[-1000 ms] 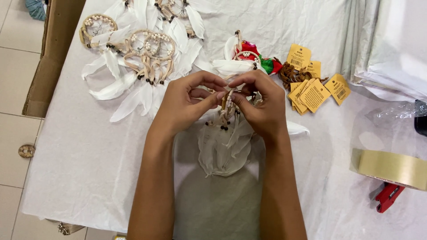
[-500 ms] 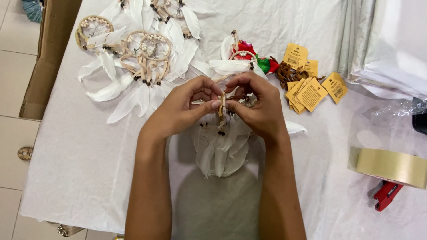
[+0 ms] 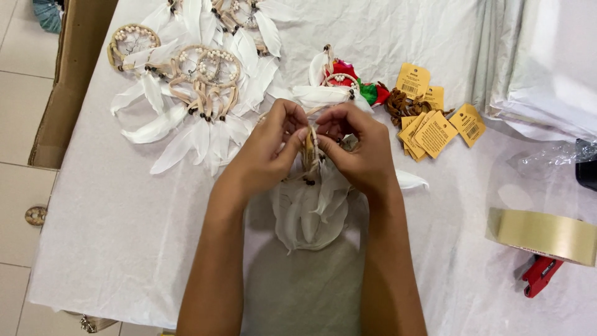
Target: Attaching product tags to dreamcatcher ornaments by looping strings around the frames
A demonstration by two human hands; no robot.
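Observation:
My left hand (image 3: pixel 267 152) and my right hand (image 3: pixel 357 149) meet above the table's middle, both pinching a small white dreamcatcher (image 3: pixel 309 149) by its tan cords. Its white feathers (image 3: pixel 311 214) hang down between my wrists, with dark beads at their tops. The hoop is mostly hidden by my fingers. A pile of finished white-feathered dreamcatchers (image 3: pixel 199 87) lies at the upper left on the white cloth.
A red and green feathered dreamcatcher (image 3: pixel 351 81) lies behind my hands. Several yellow paper tags (image 3: pixel 435 127) sit to the right. A tape roll (image 3: pixel 541 233) with a red dispenser (image 3: pixel 540 275) is at the right edge, with plastic bags (image 3: pixel 547 56) behind. A cardboard box (image 3: pixel 65 87) stands at the left.
My hands have drawn closer together around the dreamcatcher's top, and the feathers hang straighter below; the view has shifted slightly.

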